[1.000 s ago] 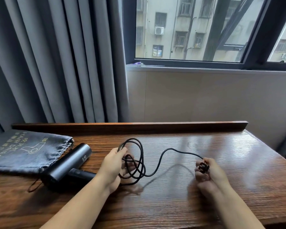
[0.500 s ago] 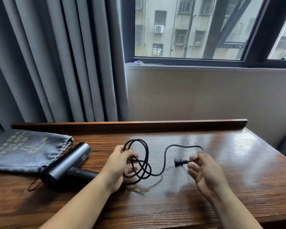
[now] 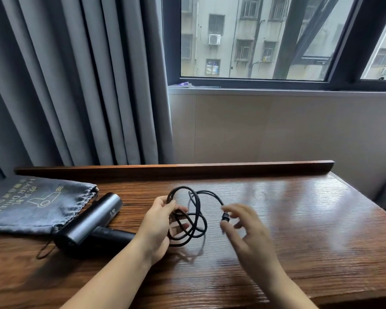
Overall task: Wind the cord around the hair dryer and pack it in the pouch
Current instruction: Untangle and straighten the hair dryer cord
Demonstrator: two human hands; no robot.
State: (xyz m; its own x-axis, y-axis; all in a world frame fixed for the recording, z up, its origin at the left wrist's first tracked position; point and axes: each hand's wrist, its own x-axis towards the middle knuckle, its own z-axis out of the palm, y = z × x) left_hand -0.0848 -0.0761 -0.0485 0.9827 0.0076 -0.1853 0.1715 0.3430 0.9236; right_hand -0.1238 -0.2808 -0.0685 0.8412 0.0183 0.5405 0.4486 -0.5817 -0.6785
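Note:
A black hair dryer (image 3: 91, 221) lies on the wooden table (image 3: 299, 230), left of my hands. Its black cord (image 3: 196, 210) is gathered into several loose loops that my left hand (image 3: 159, 224) pinches just above the table. The plug (image 3: 225, 217) at the cord's free end sits at the fingertips of my right hand (image 3: 245, 228), which is blurred, fingers spread. Whether that hand still grips the plug is unclear. The grey drawstring pouch (image 3: 31, 204) lies flat at the table's left, its mouth touching the dryer's barrel.
A raised wooden lip (image 3: 176, 169) runs along the table's back edge. Grey curtains (image 3: 76, 85) hang behind on the left, a window and wall on the right. The pouch's drawstring loop (image 3: 45, 250) trails beside the dryer.
My right hand has swept leftward with the plug toward the left hand, shortening the free stretch of cord into another loop. The left hand kept its hold on the coils. The dryer and pouch stayed put.

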